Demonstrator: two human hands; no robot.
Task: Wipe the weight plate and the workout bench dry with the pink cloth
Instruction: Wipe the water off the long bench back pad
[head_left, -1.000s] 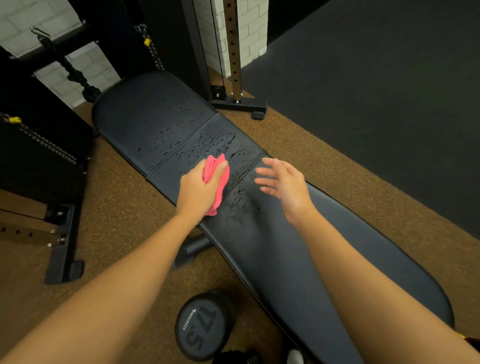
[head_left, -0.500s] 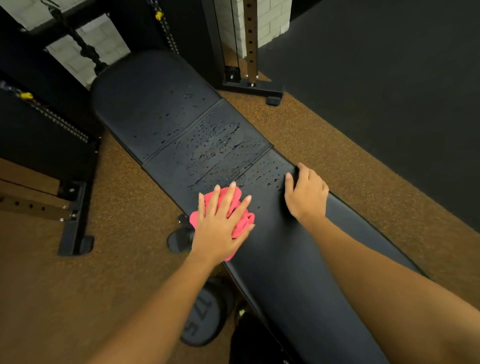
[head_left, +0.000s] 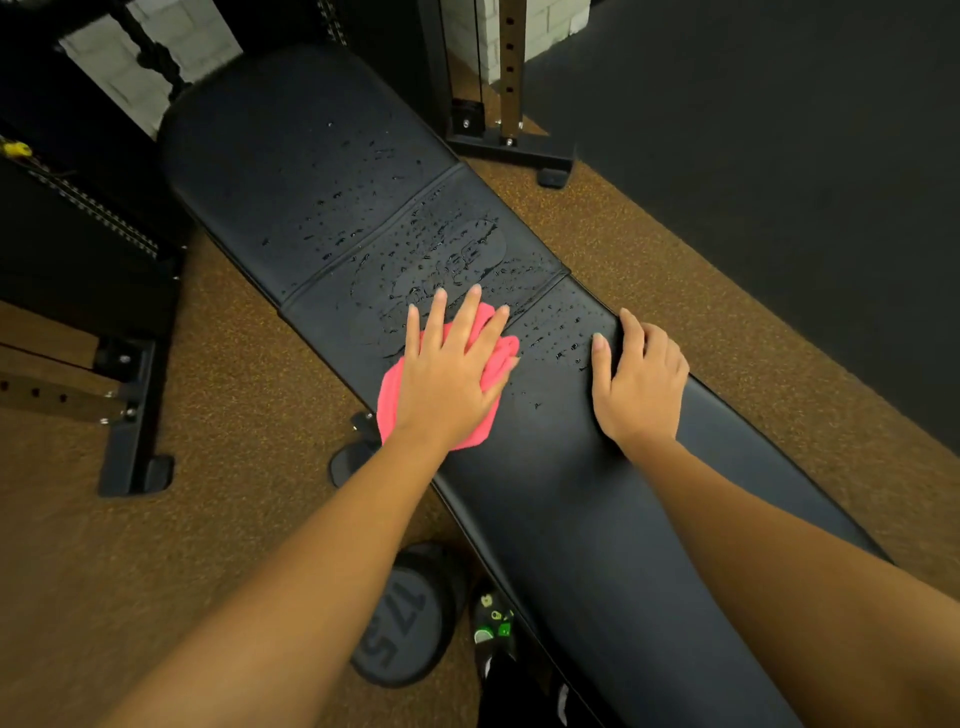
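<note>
Pressed the pink cloth (head_left: 397, 400) flat onto the workout bench (head_left: 597, 519) with the left grip (head_left: 447, 384), fingers straight and spread, curled round nothing. Braced with the right grip (head_left: 639, 384) on the bench's right edge, thumb on top and fingers hooked over the rim. Had the cloth bunched at the pad's left edge, about at the nearer seam, slightly overhanging the side. Probably best to push in long overlapping strokes along the pad, away toward the water droplets (head_left: 363, 208) beaded across the middle and far sections, with even pressure and an extra pass in each seam; would likely need turning to a drier face once soaked. Found the bench's long axis running from near right to far left, broad rounded end pointing away. Noted a round black weight marked 17.5 (head_left: 400, 618) on the floor by the near left side
</note>
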